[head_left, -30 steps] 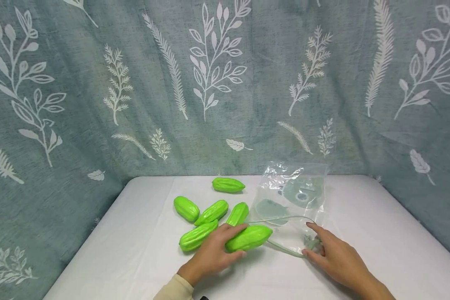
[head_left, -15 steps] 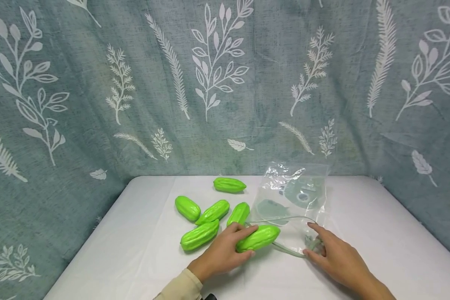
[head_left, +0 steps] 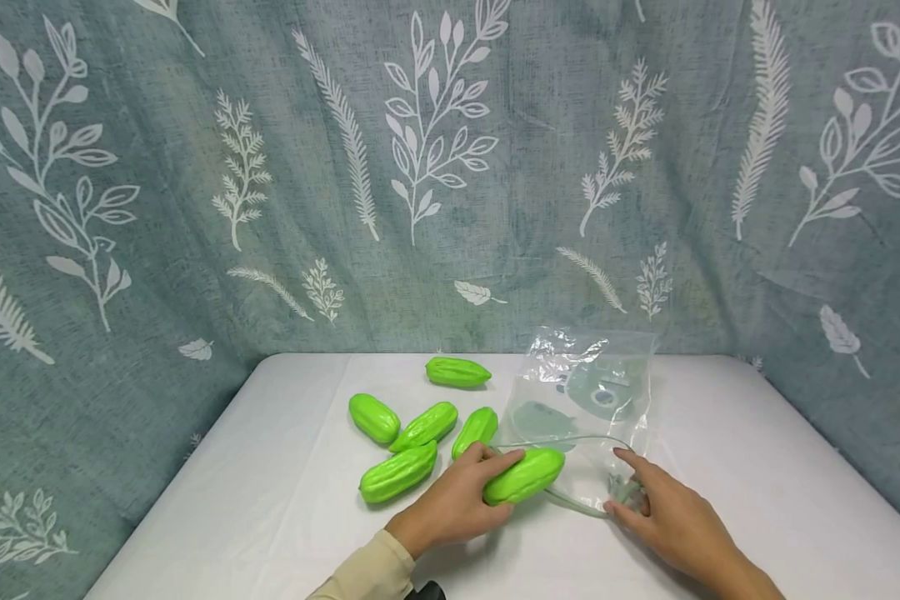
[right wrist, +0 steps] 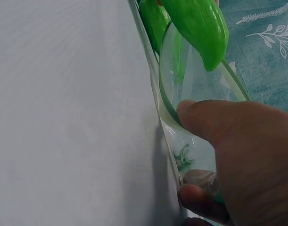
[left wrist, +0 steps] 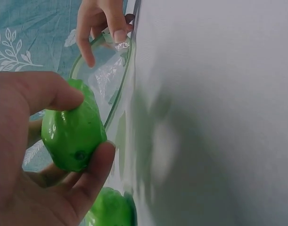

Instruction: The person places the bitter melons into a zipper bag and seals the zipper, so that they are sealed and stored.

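Note:
My left hand [head_left: 457, 493] grips a green bitter melon [head_left: 525, 477] between thumb and fingers, above the table at the mouth of a clear zip bag [head_left: 607, 467]. In the right wrist view, the tip of this bitter melon [right wrist: 200, 28] hangs over the bag's spread opening. My right hand [head_left: 671, 510] holds the bag by its right side. Its thumb [right wrist: 200, 117] lies at the green rim, and the other fingers hold crumpled plastic. The bag lies on the table with its pale green print showing. Part of its rim is hidden behind the held bitter melon.
Several more bitter melons lie left of the bag; one [head_left: 476, 432] is close to its left edge and another [head_left: 457, 372] sits near the table's back edge. The white table [head_left: 292, 467] meets a leaf-patterned curtain [head_left: 330, 208] behind and at the sides.
My left hand has moved rightward with the bitter melon, from beside the other bitter melons to the bag's opening. The right hand and bag have stayed nearly still.

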`<state>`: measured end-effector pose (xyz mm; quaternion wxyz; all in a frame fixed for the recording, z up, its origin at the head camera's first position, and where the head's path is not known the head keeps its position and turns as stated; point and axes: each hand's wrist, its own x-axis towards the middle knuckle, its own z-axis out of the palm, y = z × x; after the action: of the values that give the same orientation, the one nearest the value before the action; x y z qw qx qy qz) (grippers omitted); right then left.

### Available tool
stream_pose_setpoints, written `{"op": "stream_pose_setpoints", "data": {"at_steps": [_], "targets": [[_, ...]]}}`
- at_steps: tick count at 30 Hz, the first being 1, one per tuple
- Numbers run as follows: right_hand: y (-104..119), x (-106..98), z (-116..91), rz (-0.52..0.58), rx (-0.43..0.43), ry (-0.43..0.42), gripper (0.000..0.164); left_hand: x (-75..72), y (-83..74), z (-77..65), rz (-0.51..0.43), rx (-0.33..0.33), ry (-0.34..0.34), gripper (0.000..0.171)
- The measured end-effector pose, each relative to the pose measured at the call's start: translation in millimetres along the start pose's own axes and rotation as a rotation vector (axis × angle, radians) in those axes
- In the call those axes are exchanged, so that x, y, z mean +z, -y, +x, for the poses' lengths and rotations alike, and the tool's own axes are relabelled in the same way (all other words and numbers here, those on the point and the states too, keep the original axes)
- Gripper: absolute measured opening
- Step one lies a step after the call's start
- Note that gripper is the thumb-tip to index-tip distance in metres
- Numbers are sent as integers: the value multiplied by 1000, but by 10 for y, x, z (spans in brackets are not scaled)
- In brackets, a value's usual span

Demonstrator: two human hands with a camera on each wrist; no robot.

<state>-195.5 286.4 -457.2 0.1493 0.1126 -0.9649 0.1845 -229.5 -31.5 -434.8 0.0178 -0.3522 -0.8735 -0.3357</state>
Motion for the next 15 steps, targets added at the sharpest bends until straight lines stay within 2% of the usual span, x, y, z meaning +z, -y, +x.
{"op": "stream_pose_setpoints", "data": {"at_steps": [9,15], "targets": [[13,7,1,-4,8,9,76,48,-49,47,59,24,-25,61],[12,-8,-2,-3,-5,-3,75,99,-88,80,121,51,-78,54]]}}
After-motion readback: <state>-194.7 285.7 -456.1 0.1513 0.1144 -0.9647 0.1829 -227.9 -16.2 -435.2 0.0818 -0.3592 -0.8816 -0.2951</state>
